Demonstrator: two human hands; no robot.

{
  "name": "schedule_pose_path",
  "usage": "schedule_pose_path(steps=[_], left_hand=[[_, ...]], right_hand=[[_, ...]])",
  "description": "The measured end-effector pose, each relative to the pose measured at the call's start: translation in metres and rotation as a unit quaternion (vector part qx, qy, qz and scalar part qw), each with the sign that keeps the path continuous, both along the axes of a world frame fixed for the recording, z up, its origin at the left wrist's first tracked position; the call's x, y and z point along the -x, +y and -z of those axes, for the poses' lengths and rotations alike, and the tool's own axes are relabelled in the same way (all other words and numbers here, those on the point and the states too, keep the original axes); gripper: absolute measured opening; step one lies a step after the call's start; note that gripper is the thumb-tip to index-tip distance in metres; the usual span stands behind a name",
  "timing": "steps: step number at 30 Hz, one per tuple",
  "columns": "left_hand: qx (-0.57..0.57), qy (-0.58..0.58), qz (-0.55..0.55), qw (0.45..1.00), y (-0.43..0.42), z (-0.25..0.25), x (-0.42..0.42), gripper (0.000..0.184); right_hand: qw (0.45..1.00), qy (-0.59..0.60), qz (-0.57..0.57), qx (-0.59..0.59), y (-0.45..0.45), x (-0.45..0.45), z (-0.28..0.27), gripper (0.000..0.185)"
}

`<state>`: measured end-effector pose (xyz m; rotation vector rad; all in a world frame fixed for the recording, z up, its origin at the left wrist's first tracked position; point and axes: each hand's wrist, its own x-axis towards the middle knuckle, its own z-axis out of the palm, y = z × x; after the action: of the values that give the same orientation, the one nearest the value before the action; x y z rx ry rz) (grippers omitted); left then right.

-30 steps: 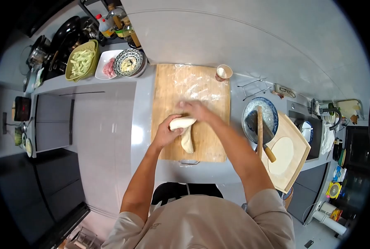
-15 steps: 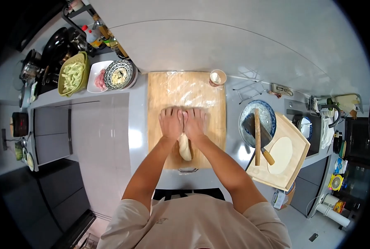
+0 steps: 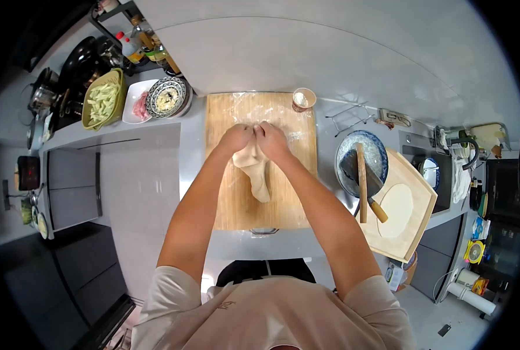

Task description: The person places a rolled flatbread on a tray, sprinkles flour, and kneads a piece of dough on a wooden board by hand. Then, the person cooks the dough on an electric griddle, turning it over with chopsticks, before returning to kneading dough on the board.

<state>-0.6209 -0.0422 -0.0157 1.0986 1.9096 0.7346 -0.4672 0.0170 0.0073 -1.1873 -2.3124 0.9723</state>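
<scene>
- The left hand [image 3: 235, 137] is curled closed, with the upper part of the dough [image 3: 255, 169] in its grasp; the hand itself hides most of its fingers.
- The right hand [image 3: 271, 140] is also curled closed on the dough, its thumb side close beside the left hand.
- The dough is over the middle of the cutting board [image 3: 225, 204], wide near the hands and narrowing to a long tail that points toward the person.
- The cutting board lies on the grey tabletop [image 3: 193, 137].
- A small cup [image 3: 304, 100] of white powder stands at the board's far right corner.
- To the right is a blue-rimmed bowl [image 3: 382, 153], with a rolling pin [image 3: 362, 184] and a wide-bladed knife [image 3: 379, 211] across it.
- Beside the bowl, a wooden tray [image 3: 421, 195] holds a flat oval dough sheet [image 3: 396, 210].
- Well to the left are a green basket [image 3: 120, 93] of pale green pieces, a white dish [image 3: 133, 93] of pink meat and a patterned bowl [image 3: 185, 93] of chopped food.
</scene>
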Motion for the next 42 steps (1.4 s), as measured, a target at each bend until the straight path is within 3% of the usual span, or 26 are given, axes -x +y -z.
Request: schedule_pose_path(steps=[3, 5, 6, 9, 10, 13, 22, 29, 31, 33, 35, 36, 37, 39, 42], left_hand=[[0.061, -0.156, -0.070, 0.983, -0.030, -0.030, -0.017, 0.040], [0.039, 0.039, -0.077, 0.995, -0.053, -0.064, -0.057, 0.039], [-0.095, 0.248, 0.004, 0.964, -0.066, -0.022, -0.072, 0.035], [-0.241, 0.260, -0.069, 0.933, -0.102, -0.020, -0.101, 0.033], [-0.232, 0.226, -0.088, 0.942, -0.108, -0.019, -0.105, 0.031], [-0.246, 0.280, -0.118, 0.920, -0.100, -0.010, -0.102, 0.026], [-0.165, 0.360, -0.073, 0.916, -0.014, -0.011, -0.049, 0.028], [-0.153, 0.339, -0.048, 0.927, 0.031, 0.001, -0.013, 0.036], [-0.163, 0.354, -0.012, 0.921, 0.033, 0.000, -0.009, 0.036], [-0.113, 0.266, 0.042, 0.956, 0.012, -0.005, -0.013, 0.031], [-0.010, 0.158, 0.107, 0.982, -0.002, 0.001, -0.008, 0.031], [0.015, 0.125, 0.088, 0.988, -0.014, -0.007, -0.014, 0.033], [0.090, 0.085, 0.071, 0.990, -0.024, -0.038, -0.027, 0.033], [0.127, 0.050, -0.033, 0.990, -0.042, -0.070, -0.056, 0.031], [0.059, 0.237, -0.038, 0.969, -0.080, -0.070, -0.103, 0.031]], right_hand=[[1.000, 0.012, 0.022, 0.008, -0.045, -0.029, -0.031, 0.029], [0.998, -0.002, 0.051, -0.039, -0.072, -0.038, -0.017, 0.025], [0.996, -0.010, 0.066, -0.062, -0.084, -0.042, -0.008, 0.023], [0.977, -0.011, 0.063, -0.205, -0.117, -0.056, 0.009, 0.020], [0.979, -0.039, 0.066, -0.190, -0.122, -0.057, 0.012, 0.021], [0.976, -0.065, 0.082, -0.189, -0.119, -0.052, 0.014, 0.020], [0.969, -0.200, 0.060, -0.130, -0.033, -0.005, 0.017, 0.033], [0.980, -0.132, 0.055, -0.142, 0.031, 0.024, 0.019, 0.040], [0.975, -0.092, 0.025, -0.203, 0.032, 0.019, 0.022, 0.035], [0.971, -0.087, -0.040, -0.218, 0.016, 0.003, 0.028, 0.035], [0.987, -0.052, -0.073, -0.134, -0.009, -0.017, 0.009, 0.033], [0.991, -0.034, -0.085, -0.093, -0.022, -0.026, -0.001, 0.033], [0.997, -0.006, -0.044, -0.066, -0.037, -0.033, -0.010, 0.032], [0.998, 0.046, 0.035, -0.009, -0.067, -0.047, -0.025, 0.031], [0.988, 0.048, 0.137, -0.053, -0.107, -0.060, -0.017, 0.024]])
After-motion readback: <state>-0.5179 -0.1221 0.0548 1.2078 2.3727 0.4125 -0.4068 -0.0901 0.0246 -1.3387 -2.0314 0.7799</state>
